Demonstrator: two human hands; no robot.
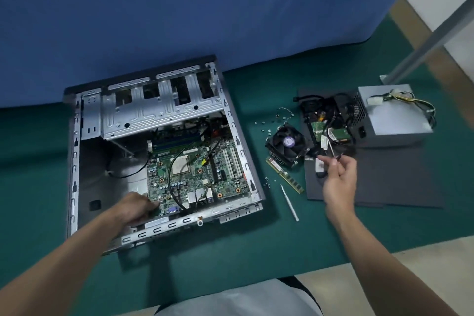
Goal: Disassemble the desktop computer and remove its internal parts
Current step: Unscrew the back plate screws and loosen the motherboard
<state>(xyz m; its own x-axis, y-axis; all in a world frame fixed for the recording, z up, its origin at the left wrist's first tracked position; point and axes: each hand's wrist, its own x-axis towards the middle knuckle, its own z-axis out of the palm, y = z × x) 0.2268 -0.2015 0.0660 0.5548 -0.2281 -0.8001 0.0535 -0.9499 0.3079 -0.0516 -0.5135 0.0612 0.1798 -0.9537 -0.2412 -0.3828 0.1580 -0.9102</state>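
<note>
Presently the left hand [139, 206] is inside the open computer case [73, 161], which lies on the green mat [256, 238]. Its fingers curl over the near-left corner of the motherboard [197, 174], gripping its edge. The right hand [338, 177], raised beside the removed cooler fan [287, 142], pinches a thin item [331, 148] too blurred to identify.

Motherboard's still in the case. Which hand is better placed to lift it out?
Left. The left hand sits on the near corner of the motherboard inside the case; the right hand is outside it, by the cooler fan, pinching a thin tool.
</note>
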